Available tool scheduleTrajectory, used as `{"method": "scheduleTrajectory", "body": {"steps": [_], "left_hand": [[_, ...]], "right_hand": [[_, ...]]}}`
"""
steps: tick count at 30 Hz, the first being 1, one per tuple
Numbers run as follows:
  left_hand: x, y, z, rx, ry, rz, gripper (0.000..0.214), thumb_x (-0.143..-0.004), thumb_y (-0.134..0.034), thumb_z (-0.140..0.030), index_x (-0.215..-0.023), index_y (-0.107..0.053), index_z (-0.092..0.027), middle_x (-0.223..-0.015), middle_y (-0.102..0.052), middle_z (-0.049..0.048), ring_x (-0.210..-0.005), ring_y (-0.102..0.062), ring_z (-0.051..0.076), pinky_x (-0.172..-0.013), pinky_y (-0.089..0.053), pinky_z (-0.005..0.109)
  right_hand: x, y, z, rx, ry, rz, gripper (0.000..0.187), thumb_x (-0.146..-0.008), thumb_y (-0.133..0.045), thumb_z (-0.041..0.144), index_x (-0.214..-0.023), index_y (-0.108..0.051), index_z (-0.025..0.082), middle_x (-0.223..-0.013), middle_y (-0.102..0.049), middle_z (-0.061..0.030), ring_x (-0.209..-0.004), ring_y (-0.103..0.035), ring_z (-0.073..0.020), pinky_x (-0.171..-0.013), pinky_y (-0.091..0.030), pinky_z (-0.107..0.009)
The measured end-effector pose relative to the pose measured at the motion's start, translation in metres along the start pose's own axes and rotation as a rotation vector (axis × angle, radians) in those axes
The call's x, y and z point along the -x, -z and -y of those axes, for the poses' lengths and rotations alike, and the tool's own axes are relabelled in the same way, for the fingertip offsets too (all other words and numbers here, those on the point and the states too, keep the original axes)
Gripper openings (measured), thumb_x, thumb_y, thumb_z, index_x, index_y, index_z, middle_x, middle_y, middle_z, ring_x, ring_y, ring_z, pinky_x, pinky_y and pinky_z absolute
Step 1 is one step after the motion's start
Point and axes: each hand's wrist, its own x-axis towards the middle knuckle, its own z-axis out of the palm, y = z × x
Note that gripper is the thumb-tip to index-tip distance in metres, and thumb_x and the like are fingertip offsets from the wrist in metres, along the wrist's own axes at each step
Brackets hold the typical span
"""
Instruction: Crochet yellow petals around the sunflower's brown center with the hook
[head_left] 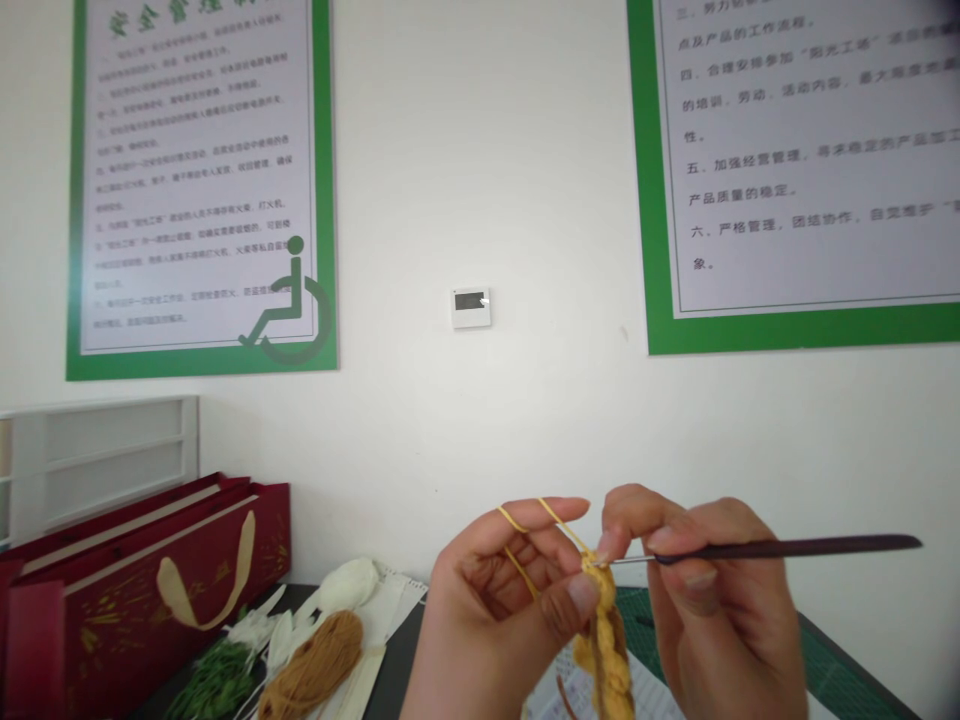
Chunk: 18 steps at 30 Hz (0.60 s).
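My left hand [502, 600] pinches the upper end of a yellow crochet piece [611, 660] between thumb and fingers. Yellow yarn [559, 522] loops round its raised index finger and runs down to the stitches. In my right hand [712, 590] is a crochet hook [795, 547] with a dark handle, held like a pen. Its thin metal tip meets the top of the crochet piece, beside my left thumb. A brown strand hangs near the lower part of the piece, which runs out of the frame at the bottom.
At the left stand dark red gift bags [150, 600] with a cream ribbon handle. Beside them lie a brown yarn skein [319, 665], white yarn [349, 585] and green yarn [217, 680]. A green cutting mat [840, 670] and printed paper [649, 685] lie beneath my hands. Behind rises a white wall.
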Motion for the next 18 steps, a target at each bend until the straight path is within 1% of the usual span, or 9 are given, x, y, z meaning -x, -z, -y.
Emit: {"method": "scheduleTrajectory", "body": {"steps": [5, 11, 15, 18], "left_hand": [[0.0002, -0.0008, 0.0000, -0.032, -0.011, -0.024, 0.034, -0.062, -0.095, -0.018, -0.094, -0.083, -0.018, -0.066, -0.068, -0.0003, -0.060, -0.059, 0.007, -0.058, -0.049, 0.015], [0.0007, -0.0017, -0.0002, -0.037, -0.021, -0.035, 0.033, -0.062, -0.095, -0.018, -0.093, -0.083, -0.018, -0.066, -0.068, -0.0001, -0.061, -0.059, 0.007, -0.058, -0.049, 0.014], [0.0010, -0.0016, -0.0009, -0.037, -0.018, -0.041, 0.032, -0.063, -0.094, -0.017, -0.093, -0.083, -0.018, -0.067, -0.069, 0.0003, -0.061, -0.060, 0.007, -0.058, -0.050, 0.015], [0.0007, -0.0013, -0.0009, -0.031, -0.020, -0.045, 0.032, -0.063, -0.094, -0.017, -0.093, -0.083, -0.017, -0.067, -0.069, 0.0006, -0.061, -0.061, 0.008, -0.058, -0.050, 0.015]], "right_hand": [[-0.0013, -0.0016, -0.0030, -0.040, -0.067, -0.010, 0.011, -0.104, -0.050, 0.032, -0.103, -0.060, 0.027, -0.087, -0.069, -0.0028, -0.086, -0.065, -0.0183, -0.078, -0.051, -0.034], [0.0000, -0.0033, -0.0058, -0.179, -0.188, -0.028, 0.014, -0.104, -0.046, 0.033, -0.101, -0.059, 0.029, -0.086, -0.069, -0.0034, -0.082, -0.067, -0.0195, -0.073, -0.054, -0.034], [-0.0006, -0.0043, -0.0039, -0.146, -0.180, -0.050, 0.012, -0.104, -0.049, 0.034, -0.099, -0.059, 0.028, -0.085, -0.070, -0.0022, -0.088, -0.066, -0.0181, -0.075, -0.055, -0.032], [-0.0023, -0.0076, -0.0010, -0.094, -0.152, -0.103, 0.012, -0.102, -0.053, 0.035, -0.097, -0.060, 0.027, -0.082, -0.070, -0.0015, -0.085, -0.066, -0.0167, -0.075, -0.054, -0.029]]}}
